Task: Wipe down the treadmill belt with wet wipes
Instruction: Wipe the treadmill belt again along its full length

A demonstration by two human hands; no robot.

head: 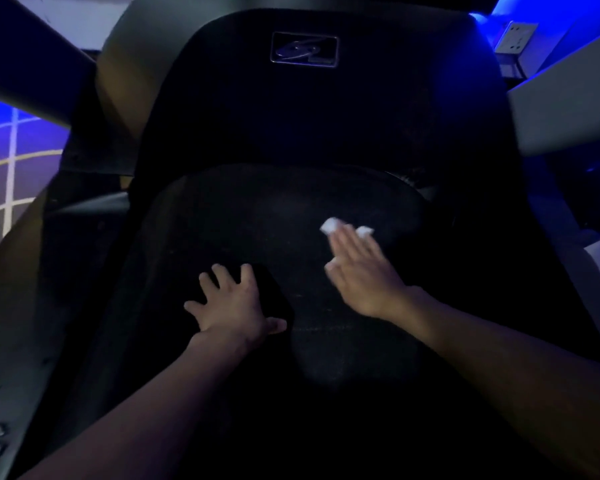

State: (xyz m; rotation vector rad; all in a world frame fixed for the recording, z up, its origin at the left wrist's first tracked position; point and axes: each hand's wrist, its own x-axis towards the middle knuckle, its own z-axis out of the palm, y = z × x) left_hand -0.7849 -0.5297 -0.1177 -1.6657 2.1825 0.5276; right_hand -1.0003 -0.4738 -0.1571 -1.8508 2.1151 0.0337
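The right hand (359, 271), fingers straight, presses a crumpled white wet wipe (331, 225) flat onto the dark textured treadmill belt (257, 209), right of centre. The left hand (231, 303) rests spread on the belt, nearer and left, holding nothing. Even pressure and overlapping strokes toward the far black plastic motor hood (305, 109) should clean best.
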